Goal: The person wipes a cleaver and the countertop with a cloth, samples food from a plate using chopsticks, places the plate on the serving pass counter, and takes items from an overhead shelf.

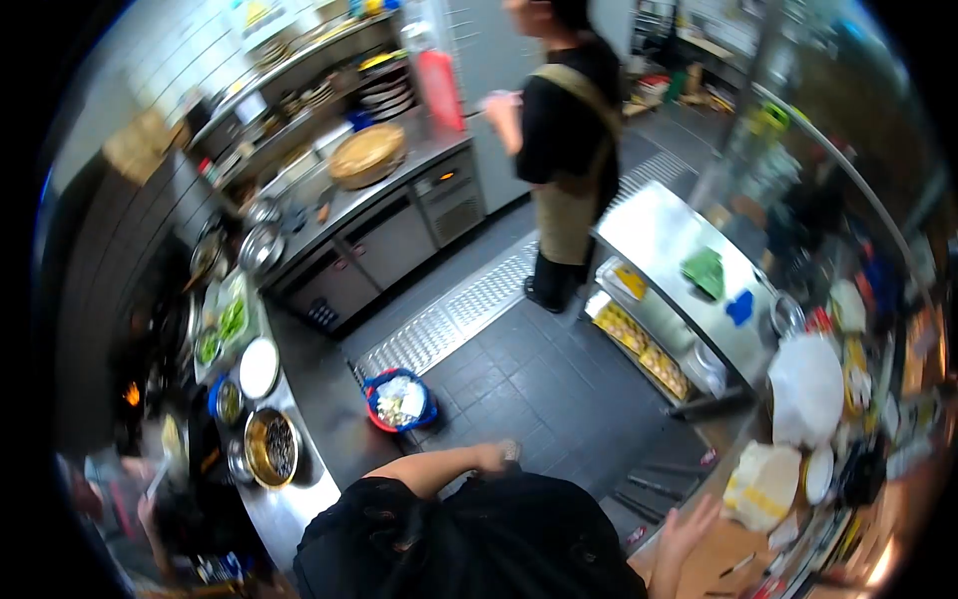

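My left hand point(489, 457) is in front of my black shirt point(469, 534), its forearm bent across from the left. It is small and blurred, and its fingers do not show clearly. A greyish patch that I cannot make out lies just beyond it. My right hand point(687, 531) is held out at the lower right with its fingers apart and nothing in it. It is beside a brown worktop point(714, 567) and nearest to a pale, yellow-marked sheet or bag point(763, 486). A pen point(736, 566) lies on that worktop.
A blue-and-red bin point(399, 401) stands on the dark tiled floor. A person in an apron point(569, 150) stands beyond, near a steel table point(664, 235) with shelves. Along the left counter are a steel bowl point(270, 448) and a white plate point(259, 367); flame point(132, 394) shows farther left.
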Demonstrator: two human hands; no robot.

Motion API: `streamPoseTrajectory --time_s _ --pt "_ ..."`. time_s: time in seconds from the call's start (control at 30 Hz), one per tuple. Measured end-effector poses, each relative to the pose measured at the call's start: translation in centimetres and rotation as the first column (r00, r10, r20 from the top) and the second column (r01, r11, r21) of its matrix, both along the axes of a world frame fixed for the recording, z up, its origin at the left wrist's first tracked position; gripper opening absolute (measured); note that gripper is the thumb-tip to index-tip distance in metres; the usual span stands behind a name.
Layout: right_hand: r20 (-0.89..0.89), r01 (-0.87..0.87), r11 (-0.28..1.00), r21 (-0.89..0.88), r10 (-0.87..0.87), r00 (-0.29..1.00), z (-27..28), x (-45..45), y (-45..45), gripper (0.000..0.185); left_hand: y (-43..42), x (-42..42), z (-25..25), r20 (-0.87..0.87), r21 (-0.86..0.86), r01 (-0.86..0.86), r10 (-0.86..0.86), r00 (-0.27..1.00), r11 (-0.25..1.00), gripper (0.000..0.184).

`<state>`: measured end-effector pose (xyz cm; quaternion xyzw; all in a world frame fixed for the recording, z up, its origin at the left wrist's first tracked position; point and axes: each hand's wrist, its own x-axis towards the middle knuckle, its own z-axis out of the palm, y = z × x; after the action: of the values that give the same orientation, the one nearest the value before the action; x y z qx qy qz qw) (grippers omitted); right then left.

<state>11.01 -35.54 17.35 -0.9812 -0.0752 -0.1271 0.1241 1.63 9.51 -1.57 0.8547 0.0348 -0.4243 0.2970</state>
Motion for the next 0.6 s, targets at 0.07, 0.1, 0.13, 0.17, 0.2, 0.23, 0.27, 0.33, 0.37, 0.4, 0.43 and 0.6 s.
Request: streamPoseTrajectory --time_s 0.07,0.1,0.13,0.17,0.2,0.23,0.27,0.33,0.37,0.4,0.43,0.6 --pt "-0.28 -0.156 0.984 -0.08 0.128 0.952 2.3 -0.7 6.6 0.078 1.8 -8.6 -1.5 -0.006 -0.14 -0.256 0.257 0.966 0.957 0.047" --pt "-0.334 -0.243 0.969 0.047 0.245 0.91 1.1 -1.4 10.5 0.078 5.7 -13.2 -1.3 0.029 -0.208 -0.364 0.378 0.926 0.908 0.048" --pt "-0.365 -0.317 0.937 0.148 0.35 0.863 -0.8 -0.8 13.1 0.077 7.4 -15.1 -0.1 -0.045 -0.195 -0.476 0.477 0.878 0.858 0.049" --pt "-0.392 -0.384 0.899 0.21 0.437 0.81 -2.2 0.5 13.8 0.077 7.0 -15.6 0.5 -0.124 -0.215 -0.577 0.564 0.817 0.788 0.05" --pt "-0.452 -0.384 0.896 0.221 0.443 0.774 -3.1 1.3 15.8 0.076 8.4 -16.4 1.8 -0.196 -0.2 -0.675 0.646 0.738 0.71 0.05" --pt "-0.51 -0.386 0.889 0.245 0.457 0.729 -4.1 1.6 18.7 0.075 10.6 -17.8 2.9 -0.207 -0.167 -0.726 0.696 0.687 0.667 0.049" --pt "-0.568 -0.391 0.885 0.252 0.462 0.681 -5.1 2.5 20.5 0.074 11.5 -18.5 3.0 -0.215 -0.17 -0.751 0.72 0.66 0.638 0.049" --pt "-0.646 -0.417 0.862 0.287 0.496 0.58 -8.3 3.8 23.4 0.069 13.4 -20.1 3.3 -0.231 -0.165 -0.806 0.772 0.592 0.568 0.047" --pt "-0.644 -0.474 0.837 0.275 0.526 0.555 -10.1 4.2 24.4 0.063 13.7 -20.6 2.7 -0.22 -0.155 -0.82 0.79 0.572 0.551 0.046" --pt "-0.641 -0.528 0.807 0.264 0.556 0.529 -11.9 4.7 25.5 0.057 14.0 -20.9 1.8 -0.211 -0.147 -0.831 0.804 0.556 0.536 0.045" --pt "-0.655 -0.567 0.782 0.258 0.573 0.492 -13.3 5.5 26.6 0.055 14.3 -21.3 1.7 -0.209 -0.108 -0.85 0.824 0.526 0.515 0.045" --pt "-0.751 -0.77 0.61 0.188 0.594 0.287 -19.2 13.5 33.7 0.047 12.1 -21.9 -3.1 -0.069 -0.144 -0.973 0.979 0.19 0.178 0.049"
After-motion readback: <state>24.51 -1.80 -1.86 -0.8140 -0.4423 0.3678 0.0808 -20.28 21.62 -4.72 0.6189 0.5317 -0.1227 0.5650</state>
